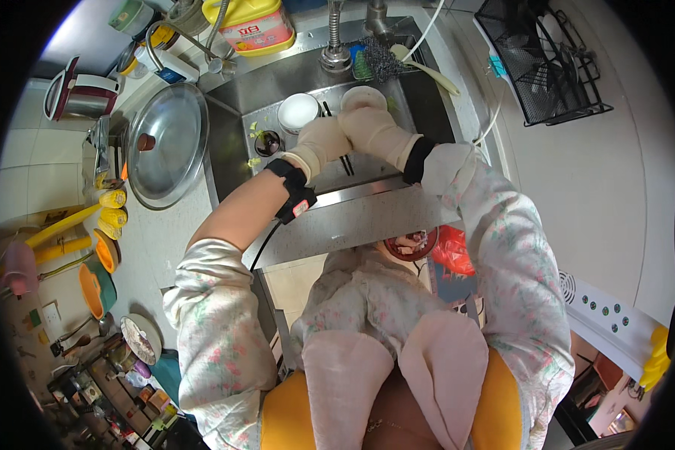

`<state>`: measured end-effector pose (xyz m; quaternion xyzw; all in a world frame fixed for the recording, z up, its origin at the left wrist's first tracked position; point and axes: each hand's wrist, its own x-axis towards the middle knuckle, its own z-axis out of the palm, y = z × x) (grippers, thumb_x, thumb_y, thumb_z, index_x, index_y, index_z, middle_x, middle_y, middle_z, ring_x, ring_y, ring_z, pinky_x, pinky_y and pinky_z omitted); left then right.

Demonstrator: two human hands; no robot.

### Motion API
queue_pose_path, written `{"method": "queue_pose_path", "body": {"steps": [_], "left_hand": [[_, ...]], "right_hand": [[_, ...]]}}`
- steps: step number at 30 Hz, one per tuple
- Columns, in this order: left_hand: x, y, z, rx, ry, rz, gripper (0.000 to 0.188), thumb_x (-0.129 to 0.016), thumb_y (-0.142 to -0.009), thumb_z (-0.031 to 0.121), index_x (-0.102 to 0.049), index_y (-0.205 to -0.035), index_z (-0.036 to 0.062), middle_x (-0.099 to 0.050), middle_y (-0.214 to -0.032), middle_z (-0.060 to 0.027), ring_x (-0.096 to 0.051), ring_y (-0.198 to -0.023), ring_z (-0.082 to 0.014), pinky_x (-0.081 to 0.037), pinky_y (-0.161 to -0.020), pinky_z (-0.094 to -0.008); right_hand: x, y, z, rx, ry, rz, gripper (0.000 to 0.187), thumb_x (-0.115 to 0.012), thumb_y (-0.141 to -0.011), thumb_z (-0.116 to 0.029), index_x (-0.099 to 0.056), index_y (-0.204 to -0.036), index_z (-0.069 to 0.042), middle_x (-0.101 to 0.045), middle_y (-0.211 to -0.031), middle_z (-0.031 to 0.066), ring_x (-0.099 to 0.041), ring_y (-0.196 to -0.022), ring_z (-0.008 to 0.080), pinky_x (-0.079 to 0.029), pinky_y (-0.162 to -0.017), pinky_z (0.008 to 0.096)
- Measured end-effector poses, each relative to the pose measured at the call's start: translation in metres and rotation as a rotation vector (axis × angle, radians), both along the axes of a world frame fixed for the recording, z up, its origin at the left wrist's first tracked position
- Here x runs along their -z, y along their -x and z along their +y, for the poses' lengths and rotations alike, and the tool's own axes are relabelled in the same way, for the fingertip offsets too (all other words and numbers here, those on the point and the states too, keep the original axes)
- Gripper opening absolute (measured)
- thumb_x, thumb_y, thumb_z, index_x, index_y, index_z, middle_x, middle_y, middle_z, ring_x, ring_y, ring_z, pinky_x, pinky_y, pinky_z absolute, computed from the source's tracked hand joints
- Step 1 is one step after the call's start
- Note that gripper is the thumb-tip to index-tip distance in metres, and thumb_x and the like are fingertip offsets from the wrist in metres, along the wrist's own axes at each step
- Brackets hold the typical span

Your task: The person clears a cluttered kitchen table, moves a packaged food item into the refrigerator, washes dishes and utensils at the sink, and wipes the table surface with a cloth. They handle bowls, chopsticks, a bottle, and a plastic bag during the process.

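Note:
Both my hands wear pale cream gloves and meet over the steel sink (pixel 232 96). My left hand (pixel 324 144) is closed around dark chopsticks (pixel 347 165), whose ends stick out above and below the glove. My right hand (pixel 375 132) presses against the left and is closed at the near edge of a small white bowl (pixel 364 97); its fingertips are hidden. A second white bowl (pixel 298 112) sits just left of it in the sink. Nearer my left wrist stands a small dark glass bowl (pixel 267 142), with yellow-green scraps (pixel 253 162) around it.
A large glass lid (pixel 168 146) lies left of the sink. Behind stand the faucet (pixel 335 56) and a yellow jug (pixel 256 28). A steel scrubber (pixel 383 61) and a pale-handled brush (pixel 433 77) rest at the back right corner. A black mesh rack (pixel 544 82) is farther right.

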<state>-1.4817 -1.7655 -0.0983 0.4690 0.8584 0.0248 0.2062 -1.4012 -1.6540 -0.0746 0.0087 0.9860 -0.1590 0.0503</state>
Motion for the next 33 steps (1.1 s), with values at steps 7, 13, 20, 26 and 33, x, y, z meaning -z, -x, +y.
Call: {"method": "queue_pose_path", "body": {"steps": [7,13,20,26,33], "left_hand": [[-0.035,-0.010,-0.009,0.212,-0.018,0.239,0.018,-0.060,-0.075,0.024,-0.069,-0.083,0.0116,-0.070,-0.081,-0.0121,-0.068,-0.074,-0.0303,-0.054,-0.063,-0.0409],[-0.037,-0.006,-0.006,0.398,-0.056,0.411,0.018,-0.061,-0.075,0.021,-0.067,-0.090,0.0135,-0.070,-0.081,-0.0094,-0.069,-0.073,-0.0267,-0.054,-0.060,-0.0397],[-0.053,0.003,-0.002,0.540,-0.081,0.455,0.016,-0.062,-0.076,0.025,-0.066,-0.088,0.0143,-0.070,-0.081,-0.0102,-0.068,-0.074,-0.0284,-0.054,-0.063,-0.0398],[-0.056,0.007,-0.022,0.637,-0.141,0.452,0.013,-0.061,-0.077,0.024,-0.067,-0.082,0.0132,-0.070,-0.080,-0.0103,-0.069,-0.071,-0.0272,-0.054,-0.060,-0.0392],[-0.050,0.003,-0.053,0.707,-0.286,0.484,0.010,-0.059,-0.078,0.021,-0.066,-0.077,0.0141,-0.068,-0.072,-0.0096,-0.068,-0.066,-0.0277,-0.053,-0.056,-0.0393]], "right_hand": [[-0.006,-0.030,-0.016,0.205,0.347,0.060,0.033,-0.068,-0.075,-0.031,-0.065,-0.092,-0.003,-0.067,-0.087,0.0203,-0.064,-0.083,0.0375,-0.051,-0.072,0.0439],[-0.002,-0.039,-0.032,0.434,0.513,0.162,0.036,-0.070,-0.074,-0.030,-0.063,-0.088,0.003,-0.066,-0.083,0.0235,-0.064,-0.081,0.0389,-0.051,-0.072,0.0422],[-0.003,-0.044,-0.050,0.656,0.650,0.156,0.037,-0.069,-0.071,-0.034,-0.067,-0.091,-0.003,-0.067,-0.087,0.0218,-0.065,-0.088,0.0351,-0.051,-0.078,0.0398],[0.003,-0.043,-0.080,0.710,0.719,0.313,0.038,-0.071,-0.067,-0.033,-0.067,-0.092,-0.004,-0.069,-0.088,0.0164,-0.066,-0.085,0.0320,-0.051,-0.075,0.0373],[0.019,-0.044,-0.108,0.873,0.893,0.120,0.030,-0.071,-0.062,-0.022,-0.068,-0.086,-0.004,-0.069,-0.083,0.0142,-0.067,-0.080,0.0276,-0.052,-0.072,0.0345]]}}
